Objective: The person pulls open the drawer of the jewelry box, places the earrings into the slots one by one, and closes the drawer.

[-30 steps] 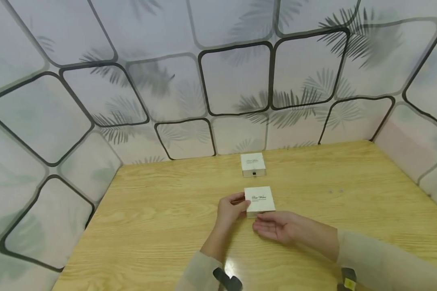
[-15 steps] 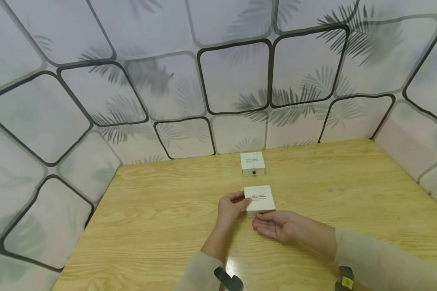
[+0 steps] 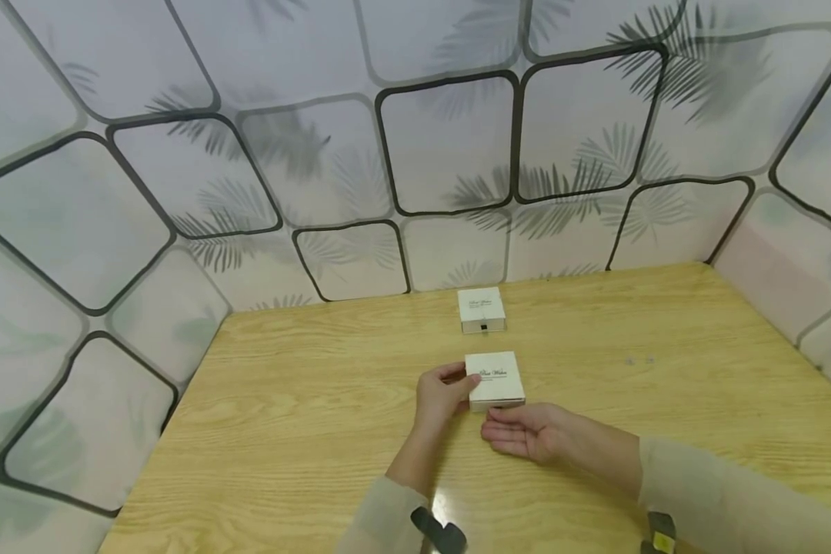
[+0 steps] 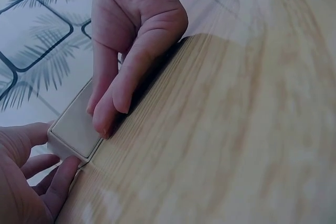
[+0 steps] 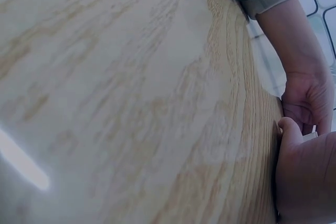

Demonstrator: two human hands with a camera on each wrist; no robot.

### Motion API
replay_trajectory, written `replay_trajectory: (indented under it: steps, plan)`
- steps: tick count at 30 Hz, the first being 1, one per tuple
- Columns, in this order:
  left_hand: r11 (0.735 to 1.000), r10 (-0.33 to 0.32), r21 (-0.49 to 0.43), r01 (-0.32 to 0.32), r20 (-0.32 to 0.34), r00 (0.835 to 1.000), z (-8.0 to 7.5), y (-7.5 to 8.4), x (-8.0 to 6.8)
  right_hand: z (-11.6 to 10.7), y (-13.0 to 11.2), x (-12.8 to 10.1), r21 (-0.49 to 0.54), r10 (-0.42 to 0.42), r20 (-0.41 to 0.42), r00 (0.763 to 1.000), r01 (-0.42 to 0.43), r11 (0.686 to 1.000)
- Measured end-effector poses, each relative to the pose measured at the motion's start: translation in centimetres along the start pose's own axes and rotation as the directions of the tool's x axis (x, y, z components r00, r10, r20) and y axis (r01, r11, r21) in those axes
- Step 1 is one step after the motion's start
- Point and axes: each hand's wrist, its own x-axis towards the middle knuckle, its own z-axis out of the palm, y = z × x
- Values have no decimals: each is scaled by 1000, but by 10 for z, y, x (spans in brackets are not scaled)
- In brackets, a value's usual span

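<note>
A white gift box (image 3: 498,382) with dark "Best Wishes" lettering lies on the wooden table in the head view. My left hand (image 3: 438,396) grips its left side, thumb on the top and fingers along the edge. Thumb and fingertips of my right hand (image 3: 526,432) pinch at the front face, other fingers loosely bent, palm turned up. A thin dark line shows along the front top edge. In the left wrist view both hands meet the box (image 4: 79,124) at opposite ends; the right fingers hide its front. The right wrist view shows only a sliver of it.
A second white gift box (image 3: 481,306) with a small black tab on its front stands behind, near the patterned fabric wall (image 3: 450,154). Two tiny clear pieces (image 3: 631,360) lie on the table (image 3: 305,431) to the right.
The dark line along the front top edge of the held box now shows, and its front edge looks slightly stepped. Both hands keep nearly the same place.
</note>
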Motion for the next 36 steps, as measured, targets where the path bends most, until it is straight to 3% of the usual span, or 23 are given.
replay_trajectory:
  steps: [14, 36]
  plan:
    - [1000, -8, 10, 8, -11, 1000, 0, 1, 2, -3, 2, -4, 17, -21, 40, 999, 20, 1000]
    - [1000, -10, 19, 10, -27, 1000, 2, 2, 1, -3, 13, -11, 1, -37, -3, 999, 37, 999]
